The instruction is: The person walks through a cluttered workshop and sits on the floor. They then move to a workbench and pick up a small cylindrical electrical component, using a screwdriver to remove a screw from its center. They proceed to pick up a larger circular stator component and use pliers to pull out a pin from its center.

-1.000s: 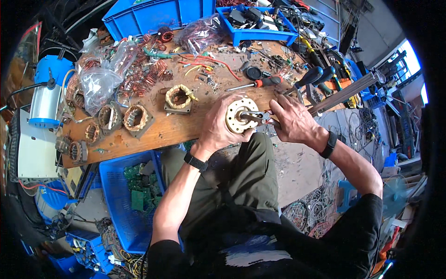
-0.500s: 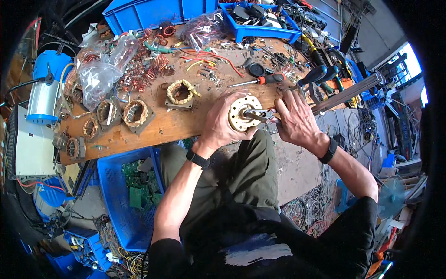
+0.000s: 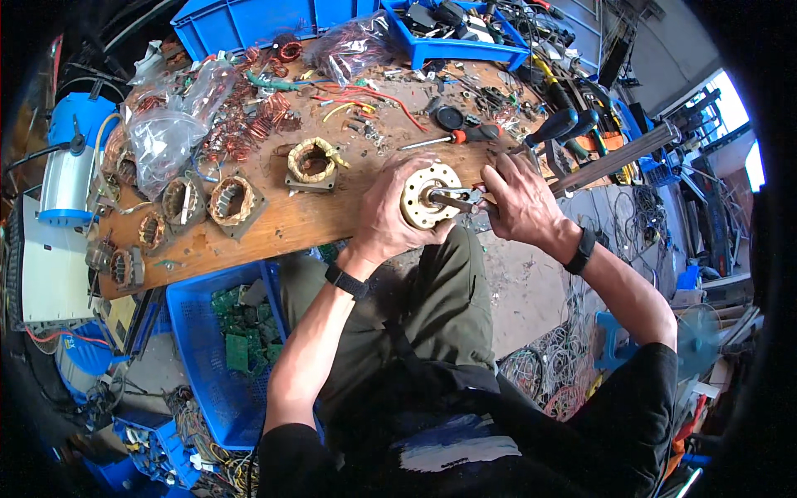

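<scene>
My left hand (image 3: 383, 212) is wrapped round the rim of a pale brass-coloured metal disc (image 3: 413, 205), tilted above my lap. Small holes ring its face, and a hub sits in the middle. A pair of pliers (image 3: 455, 202) crosses the disc with its jaws at the hub; whether they are clamped on it I cannot make out. Closed round the pliers' handles is my right hand (image 3: 521, 203), just right of the disc. A stator with a cream winding (image 3: 295, 162) stands on the bench beyond my left hand.
On the wooden bench (image 3: 249, 242) lie more stators (image 3: 217, 207), copper coils (image 3: 261, 124), a plastic bag (image 3: 162, 141) and a red-and-black screwdriver (image 3: 477, 133). A long metal bar (image 3: 618, 158) juts out at the right. Below stands a blue crate (image 3: 187, 332) holding green circuit boards (image 3: 237, 353).
The view has shifted slightly, so the bench sits a little further left. The pliers' angle across the disc has changed a little. Both hands keep their holds.
</scene>
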A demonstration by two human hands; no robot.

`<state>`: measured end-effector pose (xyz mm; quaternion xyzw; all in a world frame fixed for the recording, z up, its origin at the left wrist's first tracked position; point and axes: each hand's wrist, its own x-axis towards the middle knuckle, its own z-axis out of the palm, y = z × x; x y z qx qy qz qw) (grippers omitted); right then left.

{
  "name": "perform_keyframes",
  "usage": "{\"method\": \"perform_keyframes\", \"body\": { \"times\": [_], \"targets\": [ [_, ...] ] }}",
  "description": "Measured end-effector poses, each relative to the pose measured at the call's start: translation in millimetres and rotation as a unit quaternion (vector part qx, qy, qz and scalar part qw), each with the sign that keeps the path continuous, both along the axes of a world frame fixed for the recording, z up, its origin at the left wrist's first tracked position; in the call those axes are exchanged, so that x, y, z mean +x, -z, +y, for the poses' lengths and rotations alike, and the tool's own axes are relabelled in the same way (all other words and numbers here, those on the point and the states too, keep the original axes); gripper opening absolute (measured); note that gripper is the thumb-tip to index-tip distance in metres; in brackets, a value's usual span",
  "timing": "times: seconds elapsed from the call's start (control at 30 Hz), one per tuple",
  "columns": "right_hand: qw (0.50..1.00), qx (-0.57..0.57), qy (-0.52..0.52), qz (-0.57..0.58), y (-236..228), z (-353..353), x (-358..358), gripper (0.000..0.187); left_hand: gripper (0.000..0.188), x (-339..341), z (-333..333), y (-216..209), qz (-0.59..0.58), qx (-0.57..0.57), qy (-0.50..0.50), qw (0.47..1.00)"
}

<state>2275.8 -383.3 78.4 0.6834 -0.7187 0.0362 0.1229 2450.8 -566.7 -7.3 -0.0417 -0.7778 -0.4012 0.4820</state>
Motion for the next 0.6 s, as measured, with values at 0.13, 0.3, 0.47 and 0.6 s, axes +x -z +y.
{"method": "perform_keyframes", "body": {
  "times": [0.13, 0.3, 0.47, 0.6],
  "targets": [
    [1.0, 0.001, -0.001, -0.018, 2, 0, -2, 0.04, 0.086, 0, 1, -1, -0.002, -0.006, -0.004, 1.0],
    [0.999, 0.001, 0.028, -0.021, 3, 1, 7, 0.039, 0.086, 0, 1, 3, -0.001, -0.006, -0.015, 1.0],
    [0.997, 0.013, 0.065, -0.048, 9, 7, 12, 0.038, 0.086, -1, 3, 1, -0.007, -0.012, -0.035, 0.999],
    [0.998, 0.001, 0.041, -0.054, 7, 6, 10, 0.035, 0.086, -1, 2, 0, -0.009, -0.012, -0.035, 0.999]
  ]
}}
